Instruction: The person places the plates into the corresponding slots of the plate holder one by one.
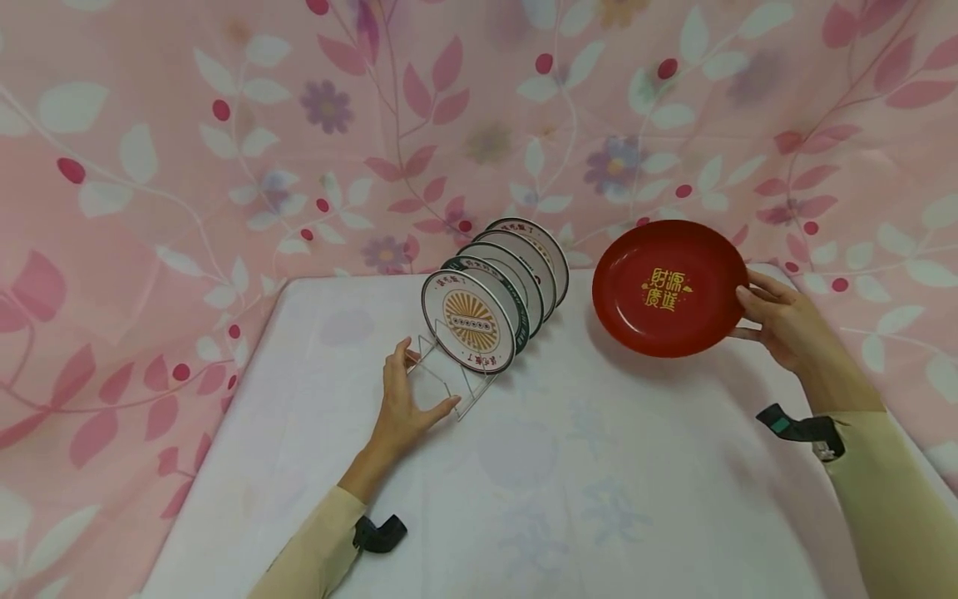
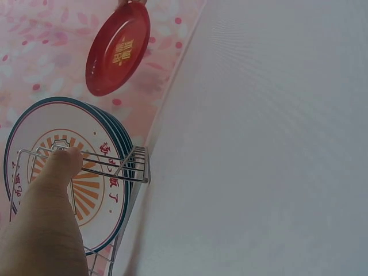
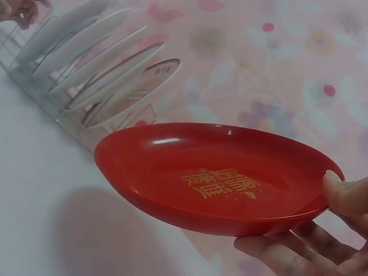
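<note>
In the head view my right hand [image 1: 786,320] holds a shiny red plate [image 1: 666,291] with gold characters by its right rim, raised above the table. The right wrist view shows the thumb [image 3: 342,192] over the rim and fingers underneath. My left hand [image 1: 404,408] grips the near end of a wire dish rack [image 2: 141,164], thumb on one side and fingers on the other. Several patterned plates stand on edge in the rack, one behind another. The front plate [image 1: 470,320] is white with an orange sunburst and a dark rim.
A white cloth with faint prints covers the table [image 1: 599,499]. Behind it hangs a pink floral curtain [image 1: 479,108], close to the rack's far end. Dark straps with small devices [image 1: 380,534] sit at both wrists.
</note>
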`<act>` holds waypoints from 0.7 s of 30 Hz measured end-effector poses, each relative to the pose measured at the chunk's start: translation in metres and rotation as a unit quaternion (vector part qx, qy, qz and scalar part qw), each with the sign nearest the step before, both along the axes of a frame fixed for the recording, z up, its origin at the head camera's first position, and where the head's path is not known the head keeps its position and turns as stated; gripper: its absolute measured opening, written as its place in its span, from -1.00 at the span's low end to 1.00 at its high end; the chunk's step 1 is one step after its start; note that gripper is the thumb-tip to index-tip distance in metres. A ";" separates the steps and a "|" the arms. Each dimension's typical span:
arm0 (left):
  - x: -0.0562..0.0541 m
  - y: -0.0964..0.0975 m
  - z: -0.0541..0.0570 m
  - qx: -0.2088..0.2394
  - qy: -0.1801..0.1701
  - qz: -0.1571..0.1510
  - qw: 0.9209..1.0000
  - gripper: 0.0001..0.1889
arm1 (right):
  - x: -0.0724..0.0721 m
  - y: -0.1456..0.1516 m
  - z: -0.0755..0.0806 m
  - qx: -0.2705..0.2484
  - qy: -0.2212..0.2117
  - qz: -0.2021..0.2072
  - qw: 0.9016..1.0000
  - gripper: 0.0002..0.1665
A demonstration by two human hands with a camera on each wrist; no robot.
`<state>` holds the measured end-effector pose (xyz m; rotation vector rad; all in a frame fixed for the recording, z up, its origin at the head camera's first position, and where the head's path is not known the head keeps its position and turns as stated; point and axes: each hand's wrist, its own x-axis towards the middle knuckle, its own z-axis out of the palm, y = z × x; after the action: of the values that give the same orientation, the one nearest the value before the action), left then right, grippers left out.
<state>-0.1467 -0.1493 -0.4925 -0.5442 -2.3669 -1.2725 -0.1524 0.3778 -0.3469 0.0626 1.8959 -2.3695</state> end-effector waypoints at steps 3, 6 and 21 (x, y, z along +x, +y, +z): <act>0.000 0.000 0.001 0.003 -0.008 -0.001 1.000 0.22 | -0.011 -0.007 0.011 0.016 0.007 -0.004 1.000 -0.41; 0.001 0.001 0.002 0.004 -0.010 0.000 1.000 0.23 | -0.024 -0.015 0.024 0.034 0.017 -0.002 0.999 -0.36; 0.000 -0.001 0.001 -0.011 -0.003 0.004 1.000 0.22 | -0.072 -0.060 0.069 0.066 0.011 -0.002 0.998 -0.19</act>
<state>-0.1469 -0.1498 -0.4919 -0.5385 -2.3886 -1.2468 -0.2246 0.3180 -0.2777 0.0522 2.0627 -2.2534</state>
